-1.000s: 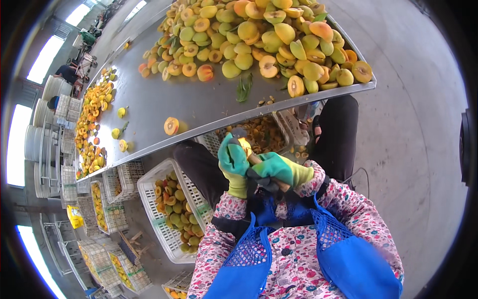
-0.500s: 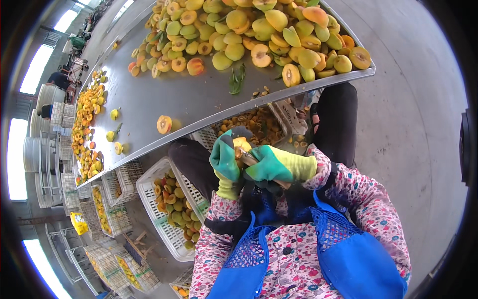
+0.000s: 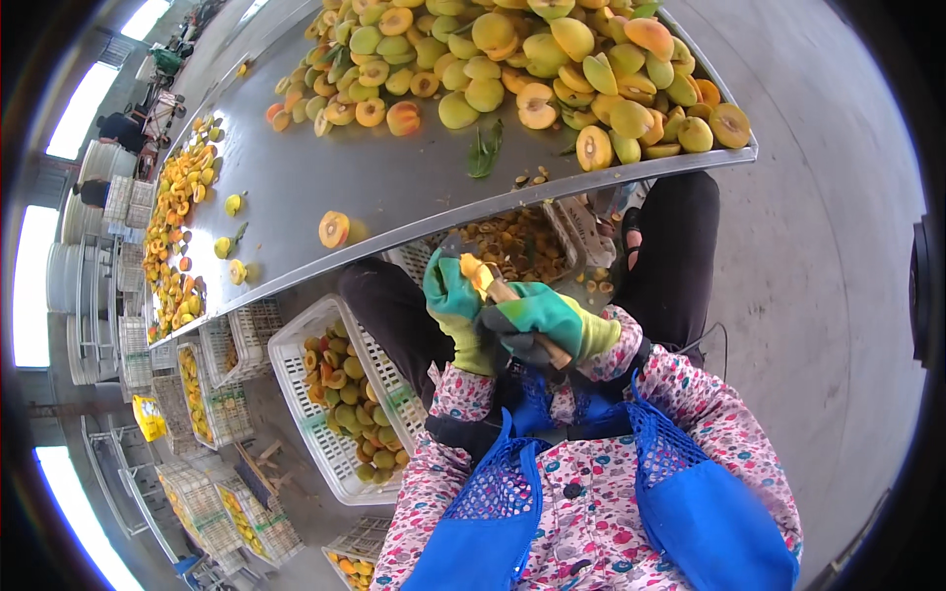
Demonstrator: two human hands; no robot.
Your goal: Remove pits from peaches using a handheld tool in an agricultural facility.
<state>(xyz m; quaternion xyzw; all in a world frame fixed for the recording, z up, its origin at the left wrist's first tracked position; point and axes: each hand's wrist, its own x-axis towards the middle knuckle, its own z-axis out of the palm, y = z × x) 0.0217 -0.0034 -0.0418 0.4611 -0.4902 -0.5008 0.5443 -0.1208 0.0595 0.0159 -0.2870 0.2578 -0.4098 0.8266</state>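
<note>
My left hand [image 3: 455, 303], in a green and yellow glove, is closed around a piece of yellow peach [image 3: 477, 273] whose cut flesh faces my right hand. Gloved the same way, my right hand [image 3: 538, 320] grips a wooden-handled tool [image 3: 501, 292]. One end of the tool meets the peach, and the handle's other end sticks out below my fingers. Its working tip is hidden against the fruit. Both hands are in front of my chest, just short of the metal table [image 3: 394, 187]. A halved peach [image 3: 334, 229] lies near the table's front edge.
Halved peaches [image 3: 483, 94] are heaped on the table's far side, and more pieces [image 3: 177, 227] line its left end. Beneath the table edge stands a crate of pits and scraps [image 3: 522, 241]. A white crate [image 3: 296, 369] of peach halves is beside my left leg. Stacked crates [image 3: 212, 502] stand further left.
My right hand has turned, and the tool has shifted against the peach. More of the fruit's yellow flesh shows. The whole view has moved slightly.
</note>
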